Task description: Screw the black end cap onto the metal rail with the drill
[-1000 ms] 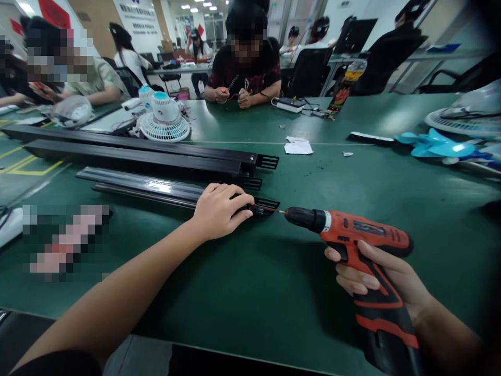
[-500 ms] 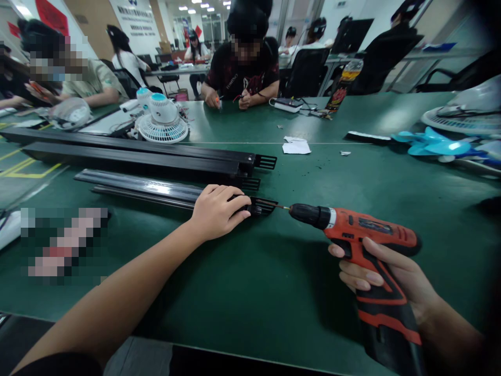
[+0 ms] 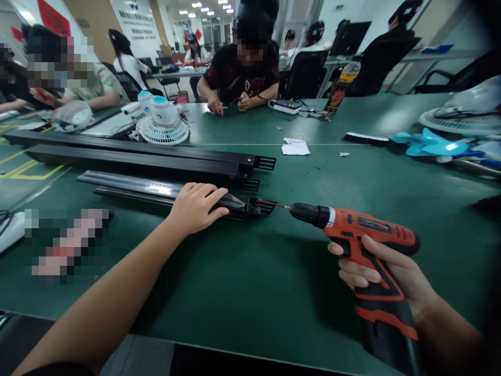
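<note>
My right hand (image 3: 395, 277) is wrapped round the grip of a red and black cordless drill (image 3: 368, 230), its index finger by the trigger. The drill's long thin bit (image 3: 278, 204) points left and reaches the slotted end bracket (image 3: 261, 207) of a glossy black bar (image 3: 129, 184). Over that bar, a short way left of its bracket end, lies my left hand (image 3: 198, 206), closed round it with the thumb on the near side. Whether the bit's tip sits in a screw is too small to tell.
Longer black bars (image 3: 136, 159) with slotted ends lie just beyond. Farther off are a white fan (image 3: 164, 125), a scrap of paper (image 3: 295, 147), a bottle (image 3: 344, 86) and blue fan blades (image 3: 434, 142). Across the green table (image 3: 242, 292) a person (image 3: 242, 73) works with both hands.
My left hand has slid left along the black bar, uncovering more of its end. The drill in my right hand has stayed almost in place, its bit still at the bracket.
</note>
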Available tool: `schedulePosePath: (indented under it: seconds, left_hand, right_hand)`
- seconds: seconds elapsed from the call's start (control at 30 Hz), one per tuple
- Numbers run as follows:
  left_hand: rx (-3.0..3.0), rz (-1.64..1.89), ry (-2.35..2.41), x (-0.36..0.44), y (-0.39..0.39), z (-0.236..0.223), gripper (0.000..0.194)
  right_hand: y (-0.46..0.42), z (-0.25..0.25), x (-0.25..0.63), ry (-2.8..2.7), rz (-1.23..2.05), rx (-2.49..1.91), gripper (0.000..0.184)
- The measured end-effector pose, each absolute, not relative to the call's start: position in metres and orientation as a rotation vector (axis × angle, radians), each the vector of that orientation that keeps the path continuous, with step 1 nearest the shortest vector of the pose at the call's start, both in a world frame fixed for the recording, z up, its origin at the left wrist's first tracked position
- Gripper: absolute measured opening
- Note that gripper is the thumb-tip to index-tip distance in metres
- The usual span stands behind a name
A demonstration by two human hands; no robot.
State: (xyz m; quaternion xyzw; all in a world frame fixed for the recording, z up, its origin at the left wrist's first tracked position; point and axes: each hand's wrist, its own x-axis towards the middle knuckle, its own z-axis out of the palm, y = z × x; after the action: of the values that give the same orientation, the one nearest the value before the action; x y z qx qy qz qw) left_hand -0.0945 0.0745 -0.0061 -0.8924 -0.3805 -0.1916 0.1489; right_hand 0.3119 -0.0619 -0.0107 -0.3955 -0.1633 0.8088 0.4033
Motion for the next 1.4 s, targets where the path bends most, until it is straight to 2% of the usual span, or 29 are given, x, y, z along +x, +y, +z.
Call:
schedulePosePath:
  seconds: [0.33,0.6,0.87,1.4]
  left_hand:
    - [-2.512,-0.461,-1.05,-0.093,0.089,-0.005,0.08]
    - [-2.628,-0.357,-1.12,-0.091,0.087,0.006,0.067]
    - [-2.73,-0.138,-1.306,-0.084,0.095,0.017,0.05]
    - [-2.83,-0.026,-1.441,-0.079,0.106,0.022,0.059]
  right_hand:
    - [-0.063,-0.011,0.315,-0.35,2.031,-1.004,0.035]
    - [-0.064,-0.009,0.315,-0.358,2.033,-1.01,0.039]
    - [-0.063,-0.007,0.314,-0.357,2.02,-1.012,0.035]
    - [-0.063,-0.008,0.313,-0.341,2.036,-1.001,0.039]
